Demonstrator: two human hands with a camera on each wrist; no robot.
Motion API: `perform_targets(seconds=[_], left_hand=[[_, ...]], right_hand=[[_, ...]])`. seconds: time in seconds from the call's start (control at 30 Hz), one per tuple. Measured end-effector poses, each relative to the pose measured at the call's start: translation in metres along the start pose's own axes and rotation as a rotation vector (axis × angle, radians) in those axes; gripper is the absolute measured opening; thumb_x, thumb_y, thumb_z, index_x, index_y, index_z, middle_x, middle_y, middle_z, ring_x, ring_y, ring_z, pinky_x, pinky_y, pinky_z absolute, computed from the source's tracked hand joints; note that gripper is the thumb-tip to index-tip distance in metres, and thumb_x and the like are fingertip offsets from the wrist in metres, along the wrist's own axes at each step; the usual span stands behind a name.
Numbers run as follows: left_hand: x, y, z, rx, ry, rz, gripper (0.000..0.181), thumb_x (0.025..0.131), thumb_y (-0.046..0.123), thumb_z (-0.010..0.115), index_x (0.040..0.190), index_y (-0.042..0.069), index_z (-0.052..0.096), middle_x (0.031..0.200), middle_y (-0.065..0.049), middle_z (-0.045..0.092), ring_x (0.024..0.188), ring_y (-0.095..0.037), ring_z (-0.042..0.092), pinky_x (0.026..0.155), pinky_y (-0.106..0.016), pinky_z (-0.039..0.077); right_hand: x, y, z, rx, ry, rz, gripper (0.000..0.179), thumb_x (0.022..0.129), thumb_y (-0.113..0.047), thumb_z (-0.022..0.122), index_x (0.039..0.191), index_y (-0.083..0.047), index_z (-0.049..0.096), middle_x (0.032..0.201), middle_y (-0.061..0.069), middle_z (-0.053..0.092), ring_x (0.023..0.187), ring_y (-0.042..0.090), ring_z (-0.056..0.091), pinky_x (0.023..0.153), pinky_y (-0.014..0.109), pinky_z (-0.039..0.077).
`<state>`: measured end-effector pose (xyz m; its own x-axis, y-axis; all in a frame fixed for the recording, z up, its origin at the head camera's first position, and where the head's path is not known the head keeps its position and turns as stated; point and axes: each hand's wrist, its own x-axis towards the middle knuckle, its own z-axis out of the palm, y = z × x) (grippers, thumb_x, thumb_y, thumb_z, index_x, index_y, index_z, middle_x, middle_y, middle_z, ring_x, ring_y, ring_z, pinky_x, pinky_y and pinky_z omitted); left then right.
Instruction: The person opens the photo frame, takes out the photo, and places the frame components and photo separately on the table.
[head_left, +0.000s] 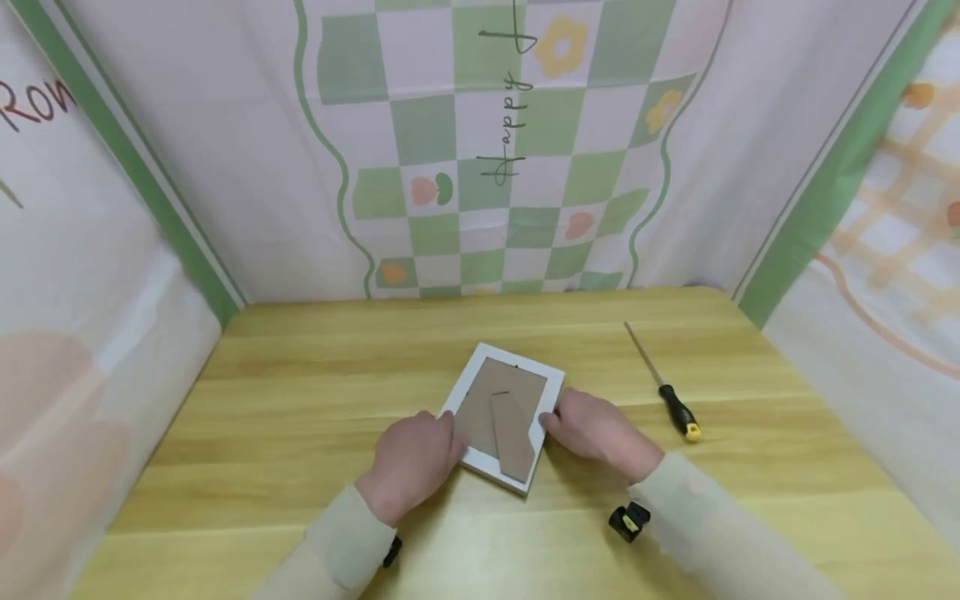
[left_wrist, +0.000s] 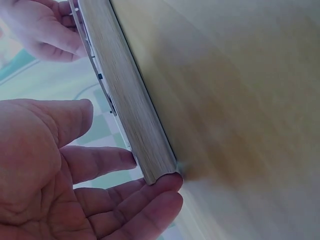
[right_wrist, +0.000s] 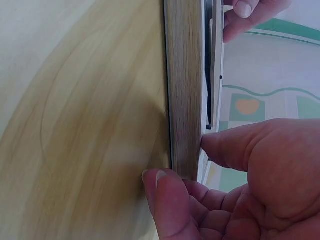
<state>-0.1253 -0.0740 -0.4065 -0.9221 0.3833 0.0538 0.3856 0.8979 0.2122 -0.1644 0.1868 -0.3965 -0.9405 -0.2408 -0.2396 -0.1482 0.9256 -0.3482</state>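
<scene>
A picture frame [head_left: 555, 385] lies back side up above the wooden table, its white border around a brown backing board [head_left: 474, 410]. A brown easel stand [head_left: 512, 437] lies flat over that board. My left hand [head_left: 417, 458] holds the frame's left edge near the lower corner. In the left wrist view its fingertips [left_wrist: 162, 186] wrap that corner, with the thumb raised off the edge. On the opposite edge, my right hand [head_left: 592, 423] pinches the frame, thumb on the back. The wood-grained side of the frame [right_wrist: 184, 90] fills the middle of the right wrist view.
A screwdriver [head_left: 677, 412] with a black and yellow handle lies on the table [head_left: 300, 375] to the right, its shaft toward the back. Behind stands a checkered green and white cloth [head_left: 487, 167], with more printed cloth at both sides.
</scene>
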Motion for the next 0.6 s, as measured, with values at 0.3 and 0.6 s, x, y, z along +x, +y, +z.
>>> perform_targets(seconds=[0.3, 0.6], left_hand=[[0.0051, 0.0012, 0.0026, -0.047, 0.034, 0.021, 0.034, 0.105, 0.034, 0.06, 0.103, 0.001, 0.067, 0.095, -0.017, 0.07, 0.082, -0.03, 0.068, 0.067, -0.043, 0.059], [0.0095, 0.0062, 0.0059, -0.071, 0.001, 0.013, 0.036, 0.106, 0.034, 0.057, 0.103, 0.0, 0.07, 0.095, -0.015, 0.071, 0.087, -0.031, 0.07, 0.076, -0.046, 0.06]], right_hand=[[0.0007, -0.0007, 0.0027, 0.013, 0.005, -0.027, 0.052, 0.104, -0.022, 0.056, 0.151, 0.001, 0.05, 0.141, 0.028, 0.062, 0.125, 0.042, 0.063, 0.108, 0.059, 0.047], [-0.0008, 0.0011, 0.0006, 0.019, 0.024, -0.006, 0.042, 0.102, -0.022, 0.06, 0.136, 0.004, 0.061, 0.125, 0.026, 0.07, 0.095, 0.027, 0.067, 0.096, 0.056, 0.054]])
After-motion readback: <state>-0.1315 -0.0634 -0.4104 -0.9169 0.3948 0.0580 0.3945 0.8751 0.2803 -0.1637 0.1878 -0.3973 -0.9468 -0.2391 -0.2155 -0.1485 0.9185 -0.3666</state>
